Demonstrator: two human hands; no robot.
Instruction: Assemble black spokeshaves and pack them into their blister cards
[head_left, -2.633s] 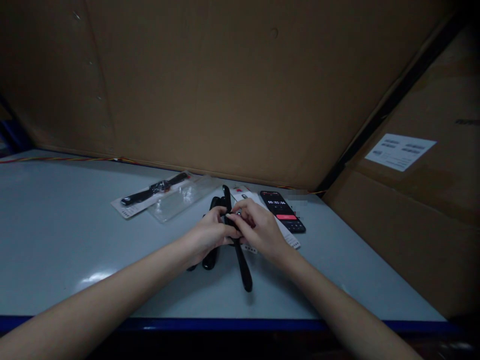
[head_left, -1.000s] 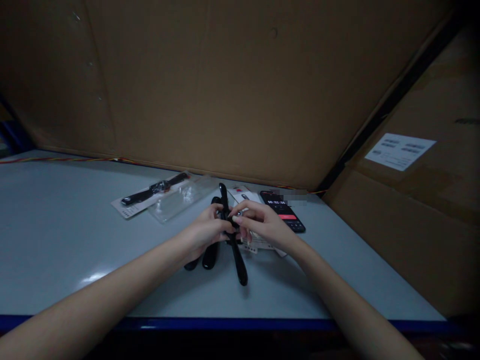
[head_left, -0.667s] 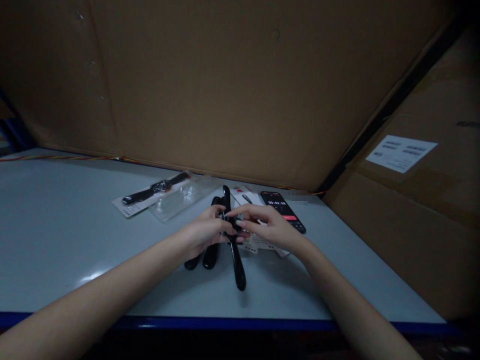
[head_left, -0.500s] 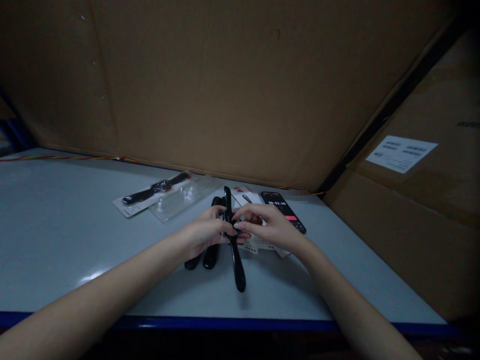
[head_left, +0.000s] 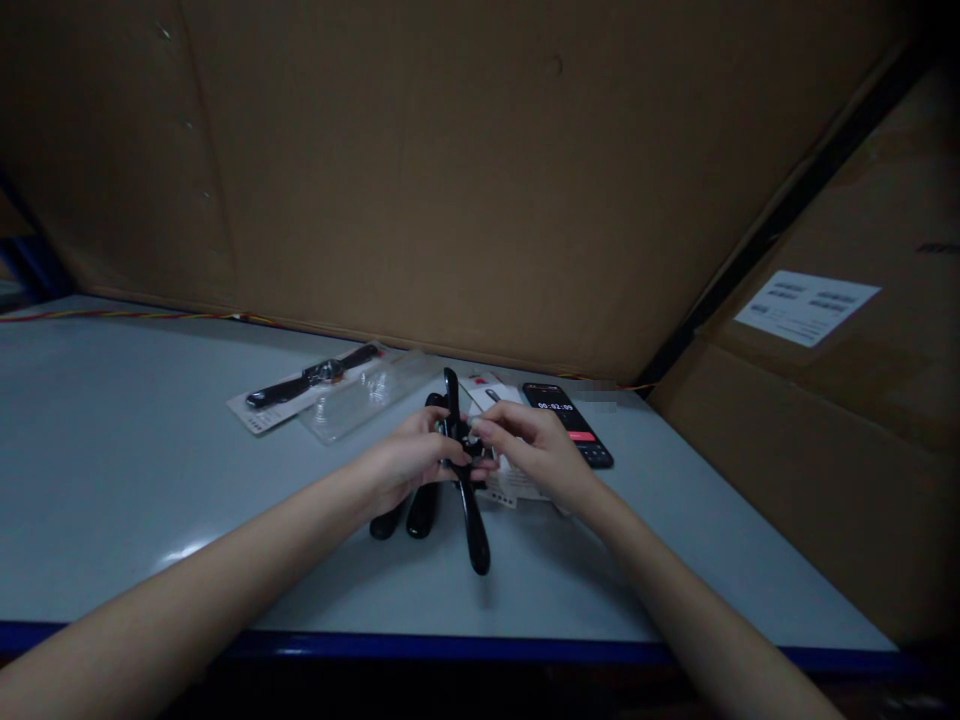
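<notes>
Right hand [head_left: 536,445] is bringing thumb and index tips closer together than half a second ago, at the middle of the black handled tool [head_left: 475,530]; the tool's near end is riding slightly higher. Left hand is closing around the tool's middle, holding it above the bench [head_left: 187,450], beside further black handles [head_left: 424,510]. Right-hand tips are nearly meeting; cannot tell whether they are pinching a small part. Judgement: glossy handles are probably making it stiff, light and slightly slippery; the central body is offering the surer hold.
</notes>
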